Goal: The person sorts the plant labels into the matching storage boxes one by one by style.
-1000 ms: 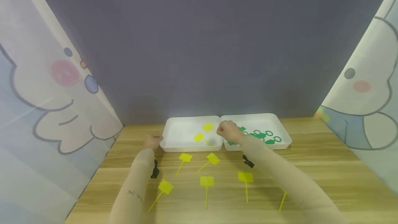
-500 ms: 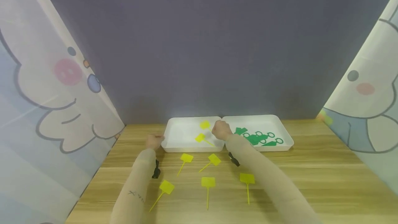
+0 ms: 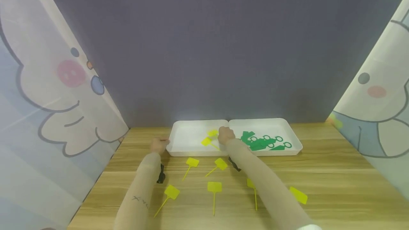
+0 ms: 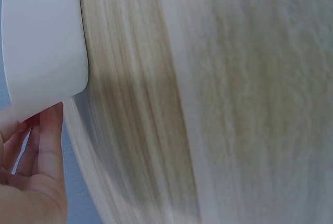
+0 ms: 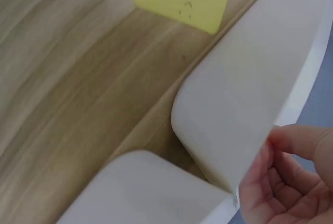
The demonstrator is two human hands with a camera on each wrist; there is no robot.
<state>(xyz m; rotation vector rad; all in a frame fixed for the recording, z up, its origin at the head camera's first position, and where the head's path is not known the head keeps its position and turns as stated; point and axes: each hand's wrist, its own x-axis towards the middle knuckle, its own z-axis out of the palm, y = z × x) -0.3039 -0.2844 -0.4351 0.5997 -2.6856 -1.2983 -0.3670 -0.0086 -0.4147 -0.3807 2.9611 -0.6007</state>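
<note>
I see a dark backdrop [image 3: 204, 45] filling the upper centre — one cartoon-printed sheet [image 3: 41, 81] at far left, another sheet [image 3: 377, 116] at far right.

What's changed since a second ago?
The right hand moved slightly left, away from the right tray, and now pinches the right end of the left tray. The farther yellow tag inside sits slightly lower in the head view. The left hand, green pieces and both trays stayed put.

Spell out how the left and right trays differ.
The left tray holds yellow tags; the right tray holds green pieces. The left tray shows two, the right tray several. The left hand pinches the left tray's outer end; no hand touches the right tray's outer end. Both are white.
</note>
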